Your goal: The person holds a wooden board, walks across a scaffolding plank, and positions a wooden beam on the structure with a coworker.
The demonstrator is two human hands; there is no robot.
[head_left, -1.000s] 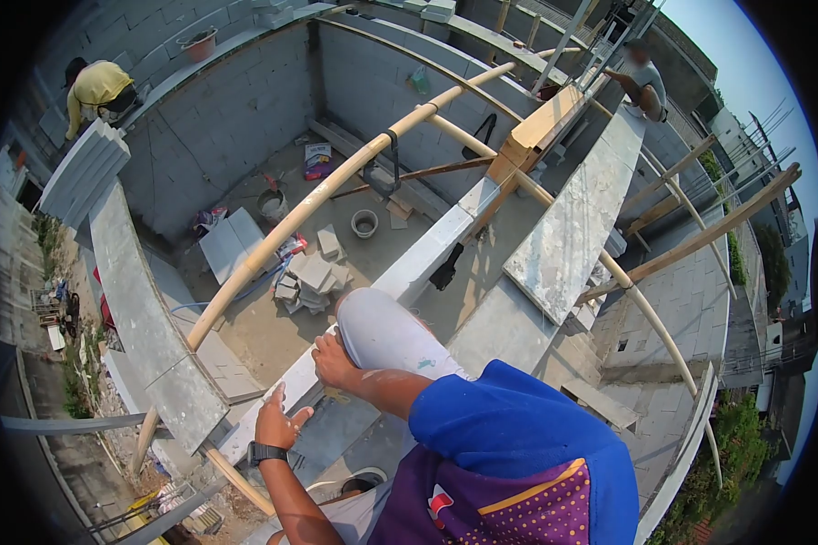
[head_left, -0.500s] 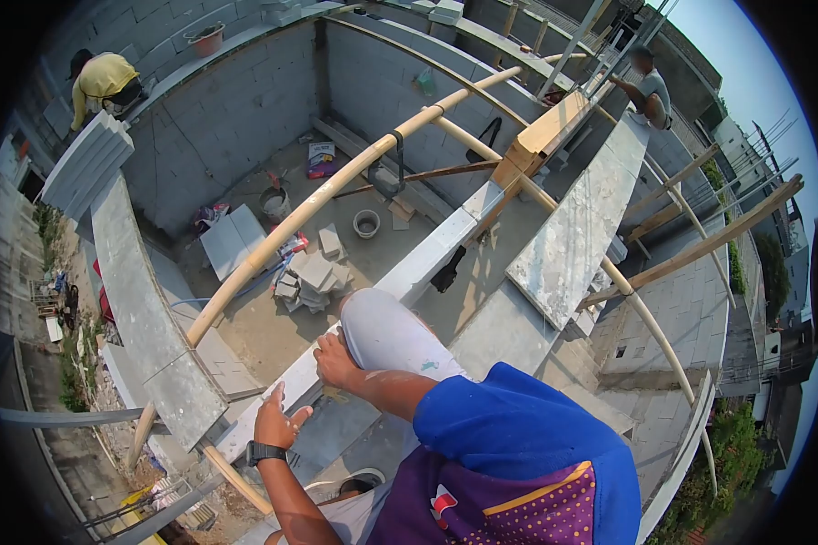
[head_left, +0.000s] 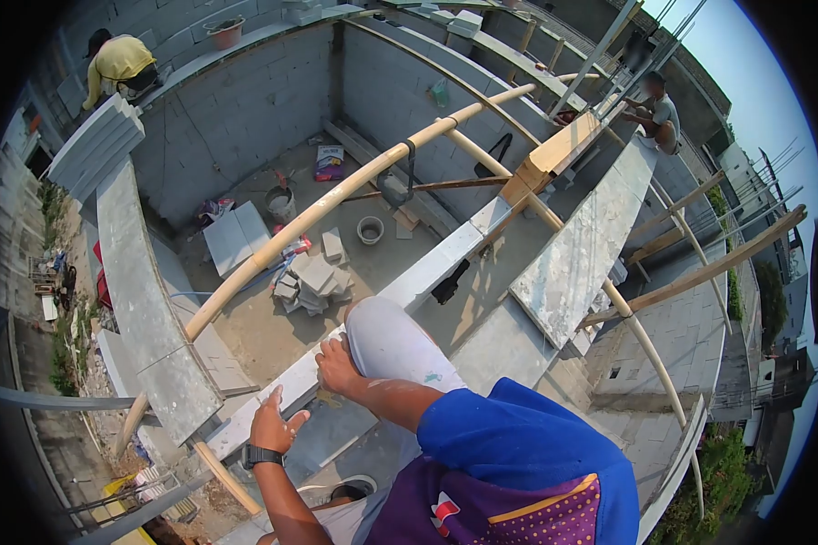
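My left hand [head_left: 275, 424], with a dark watch at its wrist, is by the near end of a pale block wall top [head_left: 302, 380]. Its fingers are apart and nothing is in them. Close to my raised knee, my right hand [head_left: 338, 365] rests on the same wall top, fingers spread and bent over its edge. The wall top runs away from me to a wooden formwork beam [head_left: 556, 154]. A bamboo pole [head_left: 341, 189] crosses above the room floor beyond my hands.
Grey boards [head_left: 591, 241] lie at the right and another [head_left: 145, 272] at the left. Below are a bucket [head_left: 370, 230], broken blocks [head_left: 314, 283] and a cement bag [head_left: 329, 163]. One person [head_left: 123, 62] bends at upper left; another [head_left: 659, 113] crouches at upper right.
The view has shifted slightly, so the surroundings sit a little differently in the frame. Both hands keep their places on or by the wall top.
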